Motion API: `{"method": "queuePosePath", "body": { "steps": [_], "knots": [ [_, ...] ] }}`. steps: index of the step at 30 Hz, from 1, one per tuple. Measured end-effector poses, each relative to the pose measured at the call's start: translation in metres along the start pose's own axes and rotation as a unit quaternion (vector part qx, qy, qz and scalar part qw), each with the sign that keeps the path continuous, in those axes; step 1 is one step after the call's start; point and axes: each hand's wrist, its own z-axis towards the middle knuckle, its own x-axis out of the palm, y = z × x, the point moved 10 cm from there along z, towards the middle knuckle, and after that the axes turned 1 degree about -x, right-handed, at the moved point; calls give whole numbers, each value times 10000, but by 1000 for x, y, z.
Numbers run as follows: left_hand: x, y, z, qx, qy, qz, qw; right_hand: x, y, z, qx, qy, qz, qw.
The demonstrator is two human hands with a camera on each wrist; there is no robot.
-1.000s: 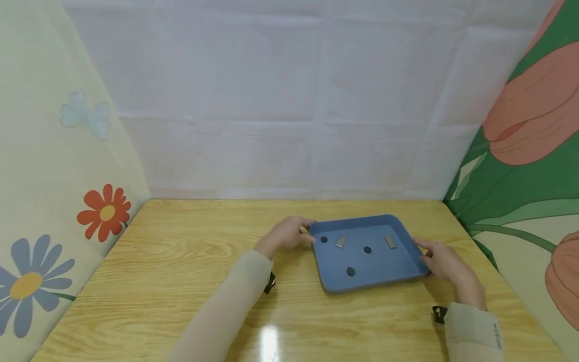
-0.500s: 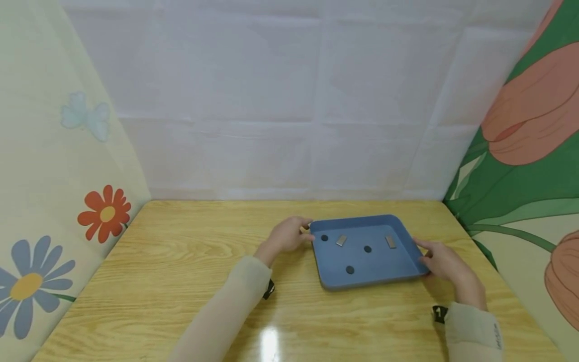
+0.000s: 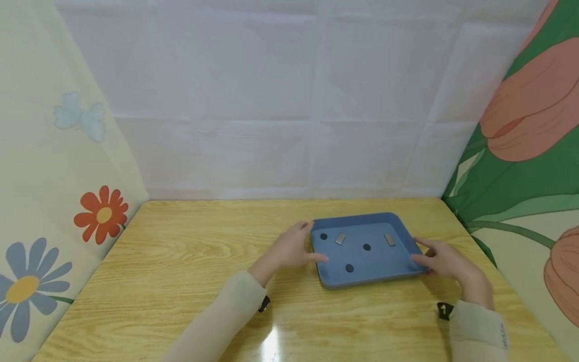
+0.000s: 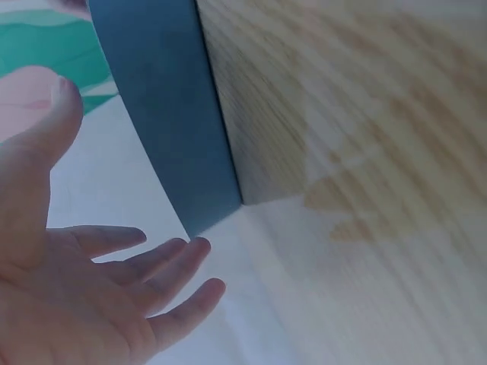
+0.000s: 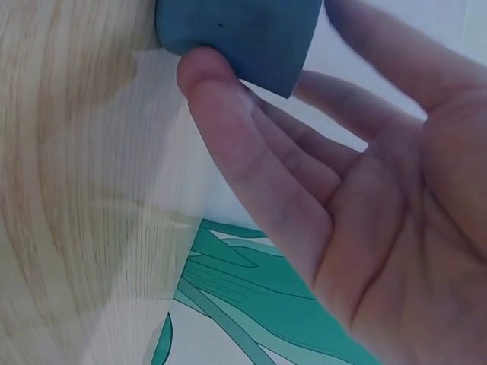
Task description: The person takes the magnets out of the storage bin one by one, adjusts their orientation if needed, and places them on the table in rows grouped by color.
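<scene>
A shallow blue tray sits flat on the wooden table, toward its right side, short of the white back wall. Inside the tray lie three small dark discs, one near the front rim, and two small grey metal bars, one left of the tray's middle.

The left hand lies against the tray's left edge with fingers straight and spread; the left wrist view shows the open palm just off the tray wall, gripping nothing. The right hand stands at the tray's right front corner, fingers extended, one fingertip touching the rim, thumb apart on the other side, so the grasp is wide and slack.

The step in hand looks like settling the tray in place, both hands loose at its two sides. I judge that a next move would call for either a firm two-sided hold on the rims or a reach over the wall to pinch one of the small pieces, which lie flat and would need fingertip care.
</scene>
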Motion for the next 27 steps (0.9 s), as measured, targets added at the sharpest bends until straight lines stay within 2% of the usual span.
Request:
{"method": "queuePosePath", "body": {
  "steps": [11, 19, 27],
  "knots": [
    [8, -16, -15, 210, 68, 168, 9996, 5, -3, -2, -50, 330, 512, 9981],
    [21, -20, -23, 234, 156, 209, 9994, 6, -4, -3, 18, 422, 248, 9988],
    [27, -18, -20, 186, 166, 170, 9995, 6, -3, -2, 54, 409, 145, 9990]
  ]
}}
